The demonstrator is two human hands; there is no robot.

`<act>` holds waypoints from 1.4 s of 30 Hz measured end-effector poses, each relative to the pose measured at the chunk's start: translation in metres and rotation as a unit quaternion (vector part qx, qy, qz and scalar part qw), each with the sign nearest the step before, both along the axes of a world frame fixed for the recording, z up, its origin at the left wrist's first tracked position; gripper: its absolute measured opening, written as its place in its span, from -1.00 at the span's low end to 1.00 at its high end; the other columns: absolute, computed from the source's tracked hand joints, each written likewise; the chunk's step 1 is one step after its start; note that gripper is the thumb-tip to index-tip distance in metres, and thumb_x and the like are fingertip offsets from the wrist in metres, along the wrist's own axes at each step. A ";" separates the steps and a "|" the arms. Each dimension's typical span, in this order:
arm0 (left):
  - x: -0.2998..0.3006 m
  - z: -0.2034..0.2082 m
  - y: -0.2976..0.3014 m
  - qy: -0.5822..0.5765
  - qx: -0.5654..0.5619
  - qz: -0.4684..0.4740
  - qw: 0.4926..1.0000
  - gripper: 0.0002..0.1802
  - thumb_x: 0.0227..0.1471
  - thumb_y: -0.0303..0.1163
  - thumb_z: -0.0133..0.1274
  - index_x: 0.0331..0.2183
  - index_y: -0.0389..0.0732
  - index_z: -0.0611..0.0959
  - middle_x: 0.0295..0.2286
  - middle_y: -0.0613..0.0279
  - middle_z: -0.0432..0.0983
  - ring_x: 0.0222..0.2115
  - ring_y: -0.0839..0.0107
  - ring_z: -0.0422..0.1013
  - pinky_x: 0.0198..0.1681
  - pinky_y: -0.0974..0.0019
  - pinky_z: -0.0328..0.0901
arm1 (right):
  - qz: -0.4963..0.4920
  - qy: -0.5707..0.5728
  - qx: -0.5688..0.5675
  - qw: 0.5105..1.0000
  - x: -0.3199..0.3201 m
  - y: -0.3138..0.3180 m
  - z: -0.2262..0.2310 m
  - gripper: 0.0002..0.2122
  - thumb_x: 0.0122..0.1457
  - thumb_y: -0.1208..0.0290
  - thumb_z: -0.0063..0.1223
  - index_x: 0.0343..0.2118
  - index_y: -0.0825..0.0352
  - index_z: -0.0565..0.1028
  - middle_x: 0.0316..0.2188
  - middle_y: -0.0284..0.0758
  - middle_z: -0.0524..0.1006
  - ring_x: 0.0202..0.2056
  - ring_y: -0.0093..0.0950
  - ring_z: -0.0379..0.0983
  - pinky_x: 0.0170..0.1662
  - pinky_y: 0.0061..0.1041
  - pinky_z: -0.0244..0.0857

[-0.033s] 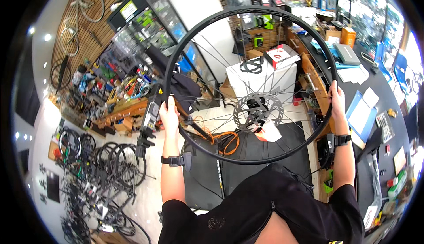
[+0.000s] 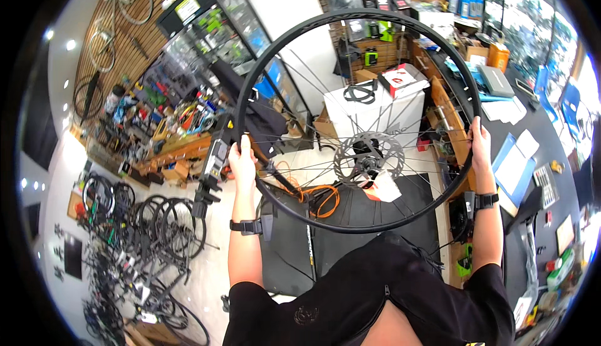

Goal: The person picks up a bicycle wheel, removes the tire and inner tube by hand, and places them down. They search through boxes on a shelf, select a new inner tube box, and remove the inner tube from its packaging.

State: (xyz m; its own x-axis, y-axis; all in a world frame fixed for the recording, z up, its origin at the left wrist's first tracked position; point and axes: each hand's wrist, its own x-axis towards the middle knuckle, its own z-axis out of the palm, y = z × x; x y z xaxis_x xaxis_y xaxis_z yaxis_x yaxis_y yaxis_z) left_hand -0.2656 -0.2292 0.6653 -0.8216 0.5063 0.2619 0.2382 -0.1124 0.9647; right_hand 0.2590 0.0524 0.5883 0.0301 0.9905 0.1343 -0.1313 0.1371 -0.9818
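Observation:
A large black bicycle wheel [image 2: 366, 228] is held up in front of me between both hands. My left hand [image 2: 243, 160] grips the left side of its rim, thumb pointing up. Opposite it, my right hand [image 2: 479, 144] is wrapped round the right side of the rim. Thin spokes run to the hub, where a metal disc brake rotor [image 2: 368, 149] faces me. A white and orange piece of paper [image 2: 384, 188] shows just below the hub; I cannot tell whether it is attached. Each wrist wears a black strap.
Beyond the wheel stands a white box-like stand [image 2: 341, 113] with a red and white box [image 2: 400, 78] on top. A dark work stand [image 2: 216, 158] is beside my left hand. An orange cable [image 2: 325, 203] lies below. At right runs a cluttered counter [image 2: 532, 127]; bicycles [image 2: 178, 227] fill the left.
The view has shifted very slightly. Both hands keep the same hold on the wheel.

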 end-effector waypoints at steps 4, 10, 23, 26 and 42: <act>0.007 -0.021 -0.033 0.022 0.011 0.039 0.999 -0.62 0.26 -0.06 0.01 -0.47 -0.12 0.46 -0.69 0.51 0.23 -0.69 0.67 0.14 -0.60 0.51 0.07 | 0.029 -0.002 0.000 1.000 -0.013 0.011 -0.002 -0.58 0.32 -0.08 -0.07 -0.52 0.17 0.36 -0.66 -0.58 0.25 -0.67 -0.76 0.10 -0.60 -0.72 -0.02; 0.062 -0.050 -0.084 -0.005 0.066 0.114 0.991 -0.66 0.27 -0.10 0.00 -0.42 -0.14 0.44 -0.65 0.51 0.24 -0.67 0.69 0.15 -0.59 0.52 0.12 | 0.105 -0.020 0.029 0.994 -0.031 0.050 0.001 -0.57 0.33 -0.09 -0.11 -0.50 0.18 0.34 -0.62 -0.55 0.25 -0.64 -0.74 0.10 -0.58 -0.70 -0.02; 0.251 -0.114 -0.232 -0.045 0.026 0.371 0.927 -0.52 0.34 0.01 -0.18 -0.41 -0.20 0.50 -0.53 0.33 0.42 -0.50 0.56 0.30 -0.39 0.42 0.21 | 0.343 -0.112 0.144 0.921 -0.180 0.097 0.024 -0.56 0.33 -0.02 -0.05 -0.58 0.23 0.38 -0.72 -0.55 0.27 -0.67 -0.72 0.11 -0.59 -0.62 -0.05; 0.292 -0.132 -0.264 0.014 -0.066 0.425 0.903 -0.52 0.34 -0.08 -0.17 -0.43 -0.26 0.54 -0.52 0.32 0.43 -0.46 0.53 0.30 -0.33 0.39 0.21 | 0.399 -0.124 0.194 0.888 -0.212 0.101 0.005 -0.57 0.33 0.02 -0.03 -0.57 0.25 0.42 -0.68 -0.56 0.28 -0.62 -0.70 0.15 -0.55 -0.61 0.01; 0.451 -0.152 -0.224 0.017 -0.024 0.516 0.856 -0.73 0.23 -0.32 0.05 -0.16 -0.35 0.57 -0.39 0.29 0.53 -0.33 0.53 0.39 -0.20 0.42 0.31 | 0.627 -0.113 0.425 0.643 -0.230 -0.027 0.045 -0.76 0.15 0.39 0.25 -0.44 0.36 0.38 -0.58 -0.54 0.25 -0.49 -0.70 0.10 -0.43 -0.67 0.02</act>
State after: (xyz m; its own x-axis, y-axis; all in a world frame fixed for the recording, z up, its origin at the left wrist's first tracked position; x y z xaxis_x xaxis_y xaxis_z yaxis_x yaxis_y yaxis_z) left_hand 0.1852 -0.4529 0.5134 -0.8296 -0.4748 0.2938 0.2147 0.2144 0.9529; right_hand 0.0288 0.0251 0.6330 -0.8359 -0.2174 0.5040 -0.5294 0.5615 -0.6359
